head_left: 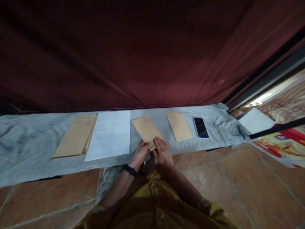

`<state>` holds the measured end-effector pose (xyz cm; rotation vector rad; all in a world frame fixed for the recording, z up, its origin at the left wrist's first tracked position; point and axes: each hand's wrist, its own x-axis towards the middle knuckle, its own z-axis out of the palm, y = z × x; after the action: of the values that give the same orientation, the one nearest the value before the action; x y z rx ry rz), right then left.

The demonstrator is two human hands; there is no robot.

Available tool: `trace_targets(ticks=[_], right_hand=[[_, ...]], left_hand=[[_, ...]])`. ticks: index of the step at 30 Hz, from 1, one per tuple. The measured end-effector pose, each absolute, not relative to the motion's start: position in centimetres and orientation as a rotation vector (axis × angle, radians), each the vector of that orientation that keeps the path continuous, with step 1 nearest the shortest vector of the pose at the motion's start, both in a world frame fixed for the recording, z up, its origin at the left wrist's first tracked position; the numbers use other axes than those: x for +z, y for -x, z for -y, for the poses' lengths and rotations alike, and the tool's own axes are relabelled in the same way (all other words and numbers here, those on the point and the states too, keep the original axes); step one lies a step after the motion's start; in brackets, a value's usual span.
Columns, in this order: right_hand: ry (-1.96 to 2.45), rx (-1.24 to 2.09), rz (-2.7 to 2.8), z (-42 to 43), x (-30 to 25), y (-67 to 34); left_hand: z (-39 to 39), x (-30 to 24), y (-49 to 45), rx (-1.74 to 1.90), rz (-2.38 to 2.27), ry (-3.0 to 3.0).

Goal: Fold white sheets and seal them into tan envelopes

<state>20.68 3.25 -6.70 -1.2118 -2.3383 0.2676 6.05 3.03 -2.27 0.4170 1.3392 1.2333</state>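
A brown paper envelope (145, 128) lies slanted in front of me on the grey cloth, its near end at my hands. My left hand (141, 152), with a black band on the wrist, grips the near left corner between thumb and fingers. Across the near right part of the same envelope, my right hand (162, 152) rests with its fingers stretched flat; its thumb is at the near edge. Just right of it is another brown envelope (179, 126). To the left are white paper sheets (111, 135) and a pile of larger brown envelopes (75, 135).
A phone (201, 128) lies face up on the right part of the grey cloth (28, 143). Behind the long narrow surface hangs a dark red curtain (147, 63). At right stand a dark metal frame (267, 76) and a colourful box (283, 143) above the tiled floor (214, 184).
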Motion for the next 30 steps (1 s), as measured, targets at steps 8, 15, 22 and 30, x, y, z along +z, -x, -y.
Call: trace_targets(ticks=[8,15,22,30], right_hand=[[1.244,0.189,2.354,-3.7,-6.8,-21.5],[1.232,0.254,2.369,-3.9,-6.2,-22.0],[1.372,0.224,2.26,-4.4,-6.7,-21.2],[1.372,0.175,2.211,-4.6,-7.5,-21.2]], left_hand=[[-2.7,-1.5,-6.2,1.208,-1.36,-0.473],[-2.9,-1.8,-6.8,1.26,-1.383,-0.564],[-2.5,-1.2,-6.1,1.188,-1.413,-0.584],[-1.8,-1.1,-4.9,1.19,-1.433,-0.558]])
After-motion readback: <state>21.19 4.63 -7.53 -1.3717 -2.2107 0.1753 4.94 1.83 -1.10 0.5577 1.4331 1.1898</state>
